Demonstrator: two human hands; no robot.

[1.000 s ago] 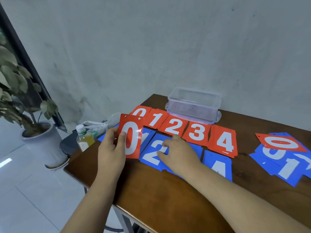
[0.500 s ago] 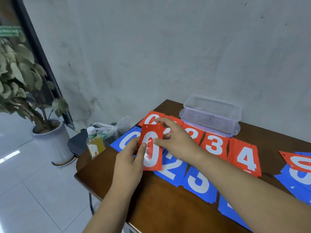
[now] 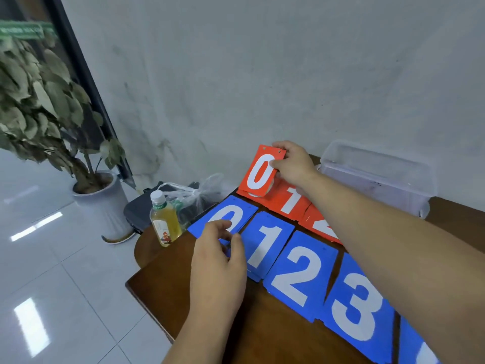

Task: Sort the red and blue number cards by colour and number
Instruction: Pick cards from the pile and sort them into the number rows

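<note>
My right hand (image 3: 294,164) pinches a red 0 card (image 3: 258,172) by its top right corner and holds it tilted over the far left end of the red row. A red 1 card (image 3: 291,203) lies beside it; my right forearm hides the rest of that row. Nearer me runs the blue row: 0 (image 3: 223,219), 1 (image 3: 267,248), 2 (image 3: 299,274), 3 (image 3: 354,308). My left hand (image 3: 217,258) hovers with loosely curled fingers over the near edge of the blue 0, holding nothing.
A clear plastic box (image 3: 375,177) stands at the back of the brown wooden table (image 3: 210,324). Off the table's left end are a bottle of yellow drink (image 3: 165,222), a plastic bag (image 3: 194,193) and a potted plant (image 3: 49,114) on the tiled floor.
The red 0 card passed from my left hand to my right hand, which carried it to the far left end of the red row. My left hand dropped back over the blue 0.
</note>
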